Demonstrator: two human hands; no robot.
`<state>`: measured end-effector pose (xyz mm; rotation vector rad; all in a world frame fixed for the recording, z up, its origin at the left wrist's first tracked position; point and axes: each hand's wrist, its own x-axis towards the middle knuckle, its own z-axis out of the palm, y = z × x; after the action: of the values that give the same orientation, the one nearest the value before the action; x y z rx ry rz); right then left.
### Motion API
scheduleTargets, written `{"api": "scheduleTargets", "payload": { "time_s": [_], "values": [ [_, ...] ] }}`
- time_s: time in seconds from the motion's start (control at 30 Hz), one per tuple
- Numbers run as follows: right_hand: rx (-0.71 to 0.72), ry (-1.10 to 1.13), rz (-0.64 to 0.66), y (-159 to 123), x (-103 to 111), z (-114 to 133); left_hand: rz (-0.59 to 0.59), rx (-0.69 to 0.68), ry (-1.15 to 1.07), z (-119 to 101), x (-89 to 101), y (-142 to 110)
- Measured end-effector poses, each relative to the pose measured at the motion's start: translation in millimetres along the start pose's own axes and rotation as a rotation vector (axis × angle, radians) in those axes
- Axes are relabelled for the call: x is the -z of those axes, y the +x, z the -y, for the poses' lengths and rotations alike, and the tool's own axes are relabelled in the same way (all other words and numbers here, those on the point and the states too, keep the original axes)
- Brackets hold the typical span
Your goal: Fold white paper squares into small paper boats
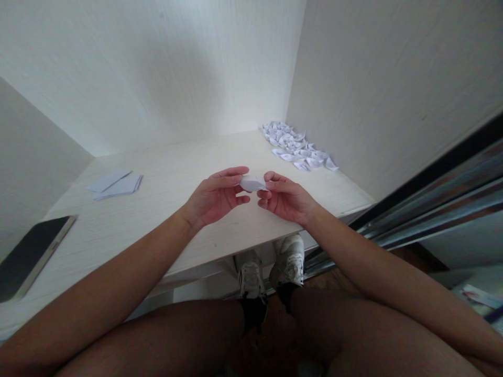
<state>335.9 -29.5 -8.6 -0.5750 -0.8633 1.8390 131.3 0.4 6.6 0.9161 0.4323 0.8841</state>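
A small folded white paper (252,183) is held up above the white shelf, between my two hands. My left hand (219,195) pinches its left end between thumb and fingers. At the other end, my right hand (286,197) grips the paper with thumb and forefinger, the lower fingers curled. Part of the paper is covered by my fingertips. Beyond my right hand, a heap of small folded paper pieces (293,144) lies in the back right corner. A few flat sheets of white paper (118,185) lie to the left of my left hand.
The white shelf (173,162) meets walls at the back and both sides. A dark-faced tablet or phone (33,251) lies at its left. Dark metal rails (428,209) run along the right. Below the front edge are my shoes (288,259).
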Motion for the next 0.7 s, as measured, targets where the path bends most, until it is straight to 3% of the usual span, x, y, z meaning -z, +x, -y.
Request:
{"api": "scheduleTargets", "payload": {
  "time_s": [0.37,0.57,0.7],
  "values": [
    [0.128,-0.111,0.072,-11.6,1.1,9.5,-0.029,0.028,-0.023,2.6,0.1,-1.8],
    [0.202,-0.155,0.024,-7.9,-1.0,5.7,-0.019,0.041,-0.042,2.5,2.1,-1.9],
    [0.242,-0.154,0.061,-5.7,-6.6,5.5,-0.053,0.047,-0.119,-0.3,-0.2,-2.2]
  ]
}}
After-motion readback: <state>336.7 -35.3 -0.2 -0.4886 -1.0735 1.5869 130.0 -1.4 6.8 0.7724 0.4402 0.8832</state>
